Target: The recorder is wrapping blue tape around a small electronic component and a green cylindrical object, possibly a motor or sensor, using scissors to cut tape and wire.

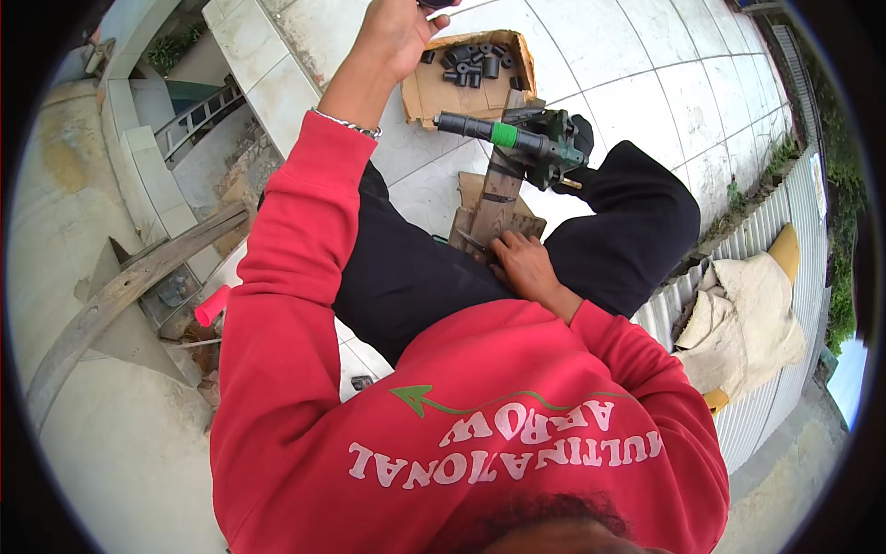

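Note:
My left arm reaches far forward, and my left hand point(399, 37) is partly cut off by the top edge. Its fingers are closed on a dark round thing point(437, 3), of which only a sliver shows. Low between my legs, my right hand point(526, 264) rests on a narrow wooden board point(492, 214), fingers bent beside a thin dark pointed tool point(473, 244). Its handle end seems to run under those fingers. On the board's far part sits a dark green metal clamp point(556, 148) joined to a black bar with a green band point(504, 135).
Beyond the clamp, a shallow cardboard box point(420, 97) holds several short black cylinders point(475, 66). White tiles point(637, 55) cover the floor. A weathered wooden beam point(129, 286) lies left, near a pink-red cone-like piece point(213, 305). Pale cloth point(752, 314) drapes over corrugated metal point(784, 388) at right.

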Motion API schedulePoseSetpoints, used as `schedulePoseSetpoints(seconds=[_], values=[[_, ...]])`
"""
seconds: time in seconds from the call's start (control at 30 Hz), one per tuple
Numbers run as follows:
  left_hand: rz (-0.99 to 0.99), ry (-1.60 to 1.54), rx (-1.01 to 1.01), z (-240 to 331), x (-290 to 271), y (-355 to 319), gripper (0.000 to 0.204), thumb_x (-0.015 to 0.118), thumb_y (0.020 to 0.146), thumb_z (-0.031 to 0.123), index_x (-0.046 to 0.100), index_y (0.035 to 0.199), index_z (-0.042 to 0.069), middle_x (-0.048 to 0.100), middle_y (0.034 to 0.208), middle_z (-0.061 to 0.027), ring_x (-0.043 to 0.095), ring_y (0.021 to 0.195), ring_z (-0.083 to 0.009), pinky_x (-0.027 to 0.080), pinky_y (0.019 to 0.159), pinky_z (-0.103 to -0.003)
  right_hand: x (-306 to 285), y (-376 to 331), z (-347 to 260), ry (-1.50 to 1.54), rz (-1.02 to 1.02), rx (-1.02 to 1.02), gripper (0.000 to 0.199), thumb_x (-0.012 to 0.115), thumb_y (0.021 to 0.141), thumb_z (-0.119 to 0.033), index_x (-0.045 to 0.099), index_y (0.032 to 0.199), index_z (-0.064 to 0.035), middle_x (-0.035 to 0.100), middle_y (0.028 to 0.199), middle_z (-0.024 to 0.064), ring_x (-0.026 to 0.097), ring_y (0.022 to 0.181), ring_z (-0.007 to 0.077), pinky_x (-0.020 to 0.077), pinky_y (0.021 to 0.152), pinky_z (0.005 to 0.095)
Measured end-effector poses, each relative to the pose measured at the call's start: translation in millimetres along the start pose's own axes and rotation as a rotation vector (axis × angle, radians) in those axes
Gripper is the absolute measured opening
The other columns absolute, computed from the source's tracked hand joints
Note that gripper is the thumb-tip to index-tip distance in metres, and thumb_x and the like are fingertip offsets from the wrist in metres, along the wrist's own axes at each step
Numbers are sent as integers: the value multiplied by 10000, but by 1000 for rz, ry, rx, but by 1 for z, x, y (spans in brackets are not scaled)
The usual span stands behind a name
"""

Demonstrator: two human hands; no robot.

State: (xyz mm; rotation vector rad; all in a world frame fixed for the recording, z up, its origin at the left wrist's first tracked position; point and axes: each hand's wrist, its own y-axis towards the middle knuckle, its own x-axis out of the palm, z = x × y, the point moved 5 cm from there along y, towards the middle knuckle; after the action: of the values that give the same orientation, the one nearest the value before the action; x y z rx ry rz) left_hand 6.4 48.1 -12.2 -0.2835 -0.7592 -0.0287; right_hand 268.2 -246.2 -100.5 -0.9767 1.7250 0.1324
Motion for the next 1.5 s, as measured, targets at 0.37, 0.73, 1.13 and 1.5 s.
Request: schedulePoseSetpoints(seconds=[0.37,0.73,1.13,1.5], values=[[-126,-39,23,9,41,-34,401,405,1122,320,504,1449,108,627,1364,-65,632,1142,-191,503,891,-318,39,-10,-1,309,-221,30,237,671,838,-120,560,1033,-45,660,1086,205,663,1026,415,525,829,509],[-83,-41,100,24,27,-52,405,421,1120,293,483,1487,134,613,1399,-60,638,1176,-189,520,925,-328,-115,47,-48,622,-7,-293,306,568,962,-34,648,1257,-40,680,1007,180,687,924,329,543,832,434],[374,528,-68,-14,-32,-140,443,364,1069,125,519,1483,120,635,1281,-14,605,1063,-106,523,840,-295,-236,109,-6,1211,258,-262,298,633,1038,-154,699,1307,-45,611,820,-49,559,761,43,462,710,214],[522,23,7,-64,-37,-281,346,416,1118,338,571,1336,118,656,1214,-5,646,1040,-150,491,806,-306,-186,73,-79,1621,-391,-224,522,456,1089,-365,523,1491,-38,726,1093,67,658,962,111,455,699,238]])
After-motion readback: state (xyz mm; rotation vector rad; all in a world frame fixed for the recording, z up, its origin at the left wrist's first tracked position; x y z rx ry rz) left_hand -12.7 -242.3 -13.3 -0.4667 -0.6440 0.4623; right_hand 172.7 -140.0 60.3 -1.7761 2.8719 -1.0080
